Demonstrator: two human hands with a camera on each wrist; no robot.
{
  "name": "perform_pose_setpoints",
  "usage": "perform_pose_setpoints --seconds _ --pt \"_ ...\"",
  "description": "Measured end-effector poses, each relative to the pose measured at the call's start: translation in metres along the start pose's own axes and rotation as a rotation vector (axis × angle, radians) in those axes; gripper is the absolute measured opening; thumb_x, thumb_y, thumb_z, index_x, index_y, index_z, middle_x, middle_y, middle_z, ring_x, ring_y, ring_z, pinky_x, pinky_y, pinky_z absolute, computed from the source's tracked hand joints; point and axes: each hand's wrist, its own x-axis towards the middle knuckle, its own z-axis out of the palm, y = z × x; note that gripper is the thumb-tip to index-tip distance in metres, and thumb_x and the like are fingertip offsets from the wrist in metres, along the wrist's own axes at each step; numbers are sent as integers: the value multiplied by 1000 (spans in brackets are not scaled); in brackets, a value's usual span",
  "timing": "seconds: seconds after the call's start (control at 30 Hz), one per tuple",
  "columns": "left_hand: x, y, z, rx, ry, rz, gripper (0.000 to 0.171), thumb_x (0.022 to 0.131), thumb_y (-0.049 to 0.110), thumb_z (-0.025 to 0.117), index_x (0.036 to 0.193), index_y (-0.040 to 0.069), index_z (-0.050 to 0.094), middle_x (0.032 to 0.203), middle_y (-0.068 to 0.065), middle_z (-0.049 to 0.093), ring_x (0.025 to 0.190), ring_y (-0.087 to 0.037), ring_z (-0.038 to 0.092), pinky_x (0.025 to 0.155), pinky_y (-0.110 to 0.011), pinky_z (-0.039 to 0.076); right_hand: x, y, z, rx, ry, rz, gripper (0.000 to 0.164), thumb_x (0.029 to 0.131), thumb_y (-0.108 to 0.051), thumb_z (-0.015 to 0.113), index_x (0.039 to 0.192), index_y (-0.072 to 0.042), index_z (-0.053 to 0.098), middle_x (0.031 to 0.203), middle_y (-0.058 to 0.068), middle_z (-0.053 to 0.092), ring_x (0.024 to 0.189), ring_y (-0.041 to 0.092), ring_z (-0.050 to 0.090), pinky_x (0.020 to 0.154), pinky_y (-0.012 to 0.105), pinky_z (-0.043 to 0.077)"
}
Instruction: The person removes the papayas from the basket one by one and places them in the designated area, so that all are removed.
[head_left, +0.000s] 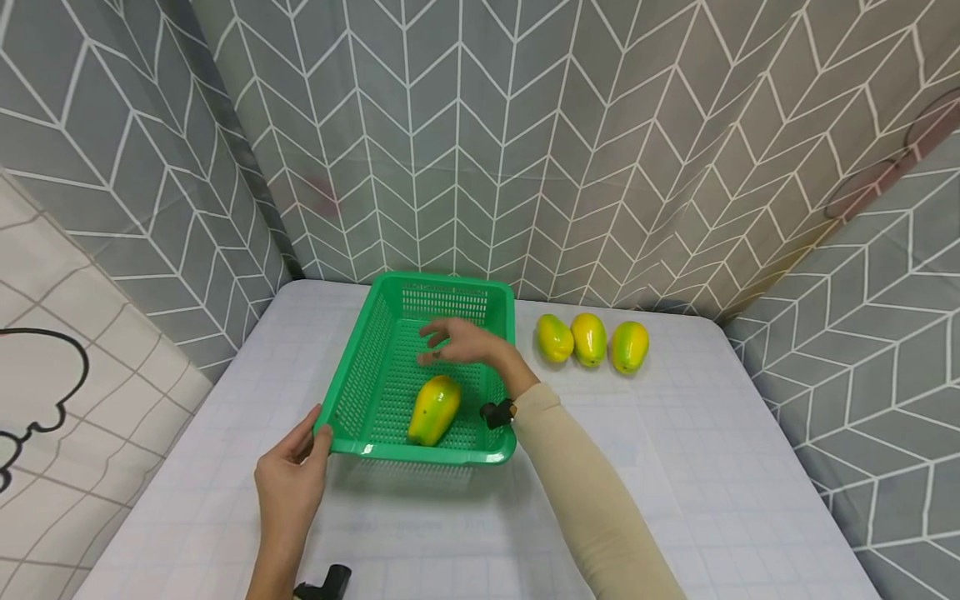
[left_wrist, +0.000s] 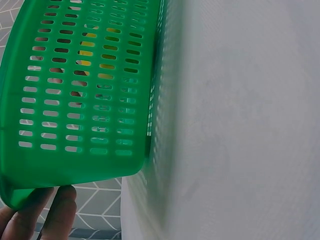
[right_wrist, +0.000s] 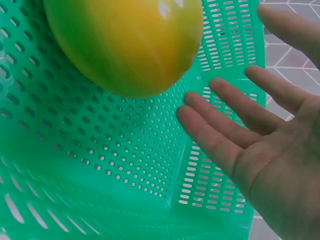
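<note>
A green plastic basket [head_left: 420, 452] with slotted walls stands on the white-covered table. One yellow-green papaya [head_left: 435, 410] lies inside it near the front side. At the basket's front left corner, my left hand [head_left: 291, 483] grips the rim between thumb and fingers; its fingers [left_wrist: 57, 215] show under that corner in the left wrist view. My right hand [head_left: 465, 342] is over the inside of the basket, fingers spread and holding nothing. In the right wrist view the papaya [right_wrist: 130, 45] is apart from the fingertips.
Three more yellow-green papayas, the left one [head_left: 554, 338], the middle one [head_left: 589, 339] and the right one [head_left: 629, 347], lie in a row on the table [head_left: 660, 467] right of the basket. A grey patterned curtain [head_left: 480, 150] hangs behind the table's back edge.
</note>
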Motion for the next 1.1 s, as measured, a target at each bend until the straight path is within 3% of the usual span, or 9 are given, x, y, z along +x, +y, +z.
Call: perform_pose_setpoints --seconds 0.47,0.87,1.1 --pt "-1 0 1 18 2 11 38 103 11 66 138 -4 66 124 -30 72 81 27 57 63 -1 52 -1 3 8 -64 -169 61 62 100 -33 73 154 -11 54 151 20 62 132 33 65 99 42 62" --pt "0 2 1 21 11 -2 38 103 11 67 139 -4 66 129 -28 71 83 29 56 65 -1 52 -1 3 13 -121 -269 24 62 94 -39 80 150 -21 61 152 12 63 143 30 56 107 41 57" --pt "0 1 1 29 7 -7 39 104 13 66 140 -2 66 130 -27 71 83 29 56 66 -1 52 0 5 16 -134 -292 13 64 90 -41 85 148 -24 63 160 11 56 147 30 53 110 44 55"
